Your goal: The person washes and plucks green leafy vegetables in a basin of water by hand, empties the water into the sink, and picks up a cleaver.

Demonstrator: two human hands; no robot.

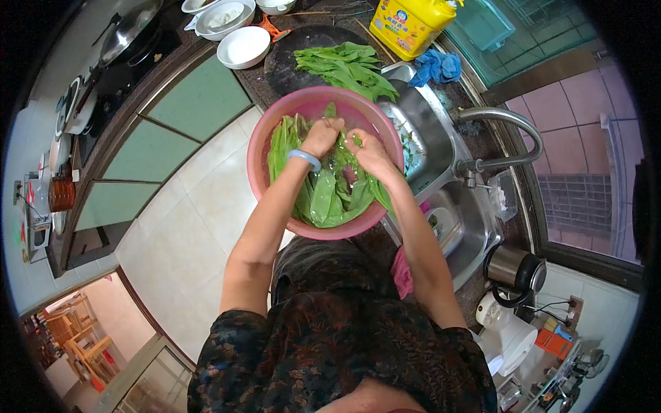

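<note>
A pink plastic basin point(257, 148) of water holds long green leafy vegetables point(323, 198). Over the basin's middle, my left hand point(323, 136), with a pale blue bangle at the wrist, has its fingers curled closed around part of the greens. Just to its right, my right hand point(370, 153) pinches a leaf between thumb and fingers. The fingertips of both hands face each other, and wet leaves lie beneath them. Exactly how much each hand grips is partly hidden. Behind the basin, a pile of greens point(344, 63) rests on a round dark board point(279, 69).
A steel double sink point(430, 131) with a curved faucet point(509, 117) is at the right. White bowls point(244, 48) and a yellow jug point(410, 27) stand at the back. A blue cloth point(437, 67) lies by the sink, and a kettle point(513, 268) stands at lower right.
</note>
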